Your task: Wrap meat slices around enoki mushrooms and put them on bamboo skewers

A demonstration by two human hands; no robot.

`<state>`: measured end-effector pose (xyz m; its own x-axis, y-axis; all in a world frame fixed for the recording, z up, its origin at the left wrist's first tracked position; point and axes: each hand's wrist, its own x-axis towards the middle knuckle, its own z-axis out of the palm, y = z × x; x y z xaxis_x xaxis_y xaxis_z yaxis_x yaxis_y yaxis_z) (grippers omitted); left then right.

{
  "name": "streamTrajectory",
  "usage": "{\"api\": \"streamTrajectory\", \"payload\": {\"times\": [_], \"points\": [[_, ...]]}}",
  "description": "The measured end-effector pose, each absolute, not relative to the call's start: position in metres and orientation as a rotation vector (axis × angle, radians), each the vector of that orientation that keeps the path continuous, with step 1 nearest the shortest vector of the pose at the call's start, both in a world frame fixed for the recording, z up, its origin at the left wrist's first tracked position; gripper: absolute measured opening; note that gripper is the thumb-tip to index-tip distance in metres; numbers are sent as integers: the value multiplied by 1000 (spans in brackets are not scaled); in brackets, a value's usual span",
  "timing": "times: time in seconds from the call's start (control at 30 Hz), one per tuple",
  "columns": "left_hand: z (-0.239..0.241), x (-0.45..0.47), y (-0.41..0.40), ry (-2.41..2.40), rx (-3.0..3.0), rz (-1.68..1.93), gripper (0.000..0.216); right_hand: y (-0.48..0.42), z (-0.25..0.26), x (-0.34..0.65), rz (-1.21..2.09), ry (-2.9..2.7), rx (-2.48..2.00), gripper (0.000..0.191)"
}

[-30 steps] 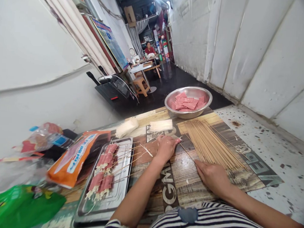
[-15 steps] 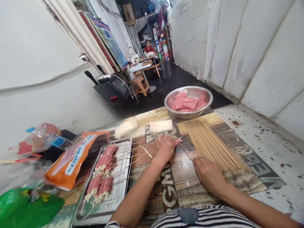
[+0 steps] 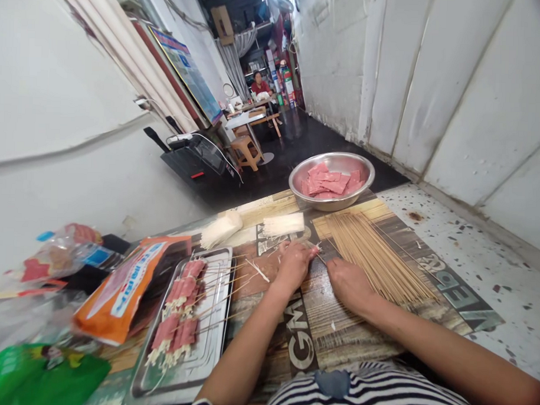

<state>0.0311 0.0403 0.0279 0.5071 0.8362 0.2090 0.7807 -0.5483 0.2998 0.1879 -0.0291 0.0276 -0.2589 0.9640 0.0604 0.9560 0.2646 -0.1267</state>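
Observation:
My left hand [image 3: 294, 263] is closed on a meat roll [image 3: 313, 251], mostly hidden under the fingers, with pale enoki ends poking out. My right hand [image 3: 349, 285] pinches a thin bamboo skewer [image 3: 321, 260], whose far end meets the roll. To the left, a metal tray [image 3: 209, 357] holds several skewered meat-and-enoki rolls [image 3: 179, 323], their sticks pointing right. Beyond my hands lie two enoki bundles [image 3: 283, 224]. A pile of bamboo skewers [image 3: 378, 259] spreads out on the right.
At the table's far edge stands a steel bowl [image 3: 336, 205] of pink meat slices [image 3: 330, 182]. An orange package [image 3: 120, 292], a green bag [image 3: 42, 372] and clear plastic bags crowd the left side. A person [image 3: 260, 87] sits at a distant table.
My right hand has slid along toward my left hand, and less of the skewer shows between them. The left hand stays at the roll. The view has shifted slightly.

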Motion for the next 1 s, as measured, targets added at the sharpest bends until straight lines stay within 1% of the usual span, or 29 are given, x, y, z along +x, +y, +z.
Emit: {"api": "streamTrajectory", "payload": {"times": [0.2,0.37,0.47,0.6,0.73,0.9,0.93,1.0], "points": [[23,31,38,1417,2606,464,27,-21,14,194,61,-2377,-1777,22],[11,39,38,1509,2636,440,28,-18,10,204,-4,-2369,-1718,24],[4,50,44,1540,2675,512,28,-8,11,219,-68,-2378,-1682,22],[7,71,59,1583,2668,619,28,16,20,244,-108,-2442,-1644,21],[12,86,67,1632,2537,562,30,33,27,258,-47,-2543,-1641,22],[24,85,54,1672,2441,577,15,54,42,267,-107,-2513,-1636,30],[28,83,48,1677,2441,596,16,64,51,270,-109,-2486,-1630,30],[34,76,32,1662,2458,664,25,94,75,277,-85,-2435,-1650,31]]}}
